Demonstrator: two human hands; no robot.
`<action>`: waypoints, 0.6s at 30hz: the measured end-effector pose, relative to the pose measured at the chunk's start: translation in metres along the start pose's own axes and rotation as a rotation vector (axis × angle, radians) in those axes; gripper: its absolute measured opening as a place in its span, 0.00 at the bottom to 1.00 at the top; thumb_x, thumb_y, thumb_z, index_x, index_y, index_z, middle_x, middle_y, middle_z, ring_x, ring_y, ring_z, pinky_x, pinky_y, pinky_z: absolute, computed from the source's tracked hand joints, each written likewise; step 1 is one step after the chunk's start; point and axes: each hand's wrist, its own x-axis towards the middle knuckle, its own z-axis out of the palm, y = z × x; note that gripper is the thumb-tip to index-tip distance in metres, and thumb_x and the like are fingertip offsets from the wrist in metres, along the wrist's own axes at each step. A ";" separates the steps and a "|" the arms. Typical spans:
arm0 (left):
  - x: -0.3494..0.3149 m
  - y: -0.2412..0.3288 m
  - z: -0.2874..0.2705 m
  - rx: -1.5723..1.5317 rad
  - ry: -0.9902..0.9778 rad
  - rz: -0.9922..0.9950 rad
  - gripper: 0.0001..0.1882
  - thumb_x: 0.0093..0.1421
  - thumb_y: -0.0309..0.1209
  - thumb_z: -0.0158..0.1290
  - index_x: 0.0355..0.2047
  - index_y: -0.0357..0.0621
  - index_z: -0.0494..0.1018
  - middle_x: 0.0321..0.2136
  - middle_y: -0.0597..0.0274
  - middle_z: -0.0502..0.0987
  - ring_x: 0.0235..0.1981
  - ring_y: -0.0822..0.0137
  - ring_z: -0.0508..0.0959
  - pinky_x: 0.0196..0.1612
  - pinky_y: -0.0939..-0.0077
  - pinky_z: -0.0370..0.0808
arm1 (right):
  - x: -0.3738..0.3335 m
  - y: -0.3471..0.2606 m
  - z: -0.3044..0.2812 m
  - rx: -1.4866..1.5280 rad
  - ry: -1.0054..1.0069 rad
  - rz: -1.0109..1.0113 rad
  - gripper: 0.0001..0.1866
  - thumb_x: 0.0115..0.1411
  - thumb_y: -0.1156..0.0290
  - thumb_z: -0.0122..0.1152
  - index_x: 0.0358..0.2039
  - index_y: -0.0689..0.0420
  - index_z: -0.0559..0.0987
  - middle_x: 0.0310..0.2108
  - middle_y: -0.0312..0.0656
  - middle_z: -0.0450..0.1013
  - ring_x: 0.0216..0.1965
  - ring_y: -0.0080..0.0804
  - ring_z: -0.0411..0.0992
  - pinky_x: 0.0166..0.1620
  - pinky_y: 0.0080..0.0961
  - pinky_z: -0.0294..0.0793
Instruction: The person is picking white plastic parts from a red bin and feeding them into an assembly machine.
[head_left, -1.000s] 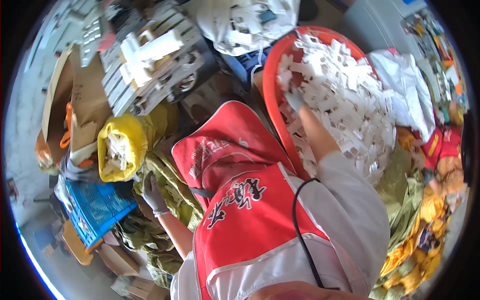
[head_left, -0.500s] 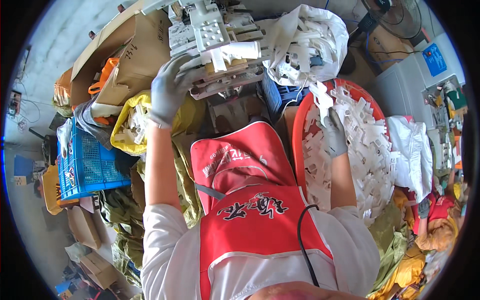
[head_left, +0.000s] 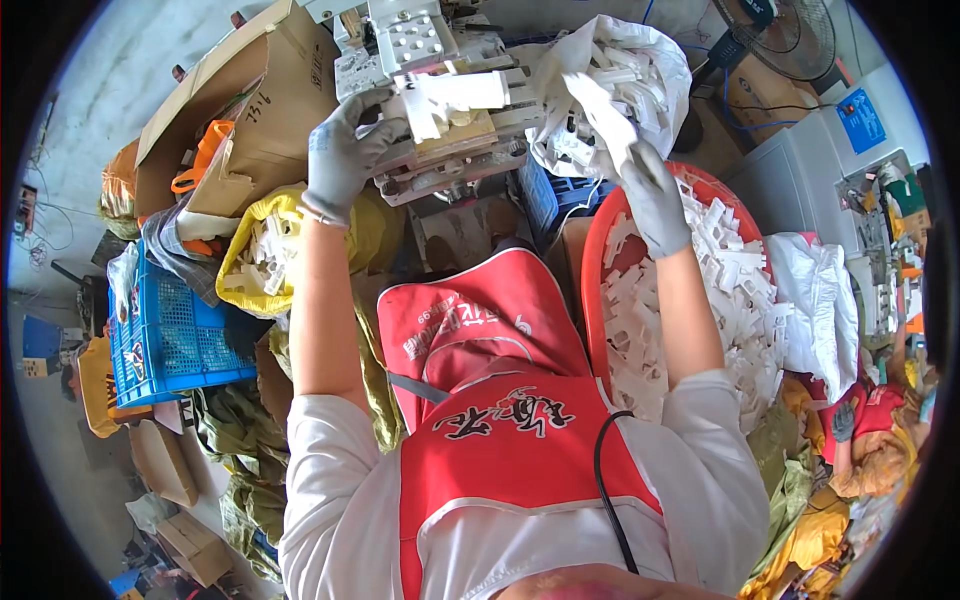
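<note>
My right hand (head_left: 655, 200), in a grey glove, is closed on the lower end of a white plastic part (head_left: 605, 115). It holds the part tilted in front of a white sack (head_left: 655, 75), above the rim of a red tub (head_left: 595, 290). My left hand (head_left: 342, 155), gloved alike, is at the left side of a metal machine fixture (head_left: 480, 150). Its thumb and fingers are apart, close to the left end of another white plastic part (head_left: 455, 95) lying on the fixture. Whether the fingertips touch that part is hard to see.
Many white parts (head_left: 715, 260) fill the red tub. A yellow bag (head_left: 240, 265) of white pieces, a blue crate (head_left: 175, 345) and a cardboard box (head_left: 260, 115) stand at left. A fan (head_left: 790, 40) is far right. Another person's gloved hand (head_left: 843, 422) shows at the right edge.
My right hand has moved up and slightly left with the white part, from over the tub toward the machine. My left hand's fingers have drawn back left, uncovering more of the fixture.
</note>
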 end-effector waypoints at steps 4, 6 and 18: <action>-0.045 0.004 -0.018 0.060 0.209 -0.045 0.19 0.51 0.27 0.59 0.44 0.38 0.73 0.34 0.59 0.79 0.33 0.73 0.78 0.40 0.80 0.73 | 0.052 -0.002 0.039 -0.573 -0.137 -0.324 0.22 0.57 0.72 0.56 0.53 0.56 0.68 0.47 0.42 0.69 0.49 0.31 0.68 0.51 0.26 0.67; -0.086 -0.017 -0.035 0.132 0.291 -0.067 0.19 0.51 0.25 0.59 0.44 0.36 0.72 0.36 0.59 0.78 0.36 0.73 0.77 0.41 0.80 0.73 | 0.075 -0.002 0.064 -0.777 -0.280 -0.593 0.24 0.55 0.73 0.56 0.54 0.51 0.69 0.48 0.45 0.69 0.49 0.37 0.68 0.52 0.29 0.67; -0.270 -0.063 -0.075 -0.043 0.536 -0.512 0.16 0.60 0.26 0.51 0.47 0.30 0.69 0.42 0.57 0.74 0.41 0.70 0.73 0.45 0.78 0.70 | 0.073 -0.031 0.063 -0.614 -0.467 -0.488 0.25 0.60 0.62 0.54 0.54 0.62 0.65 0.51 0.51 0.67 0.50 0.41 0.69 0.51 0.32 0.68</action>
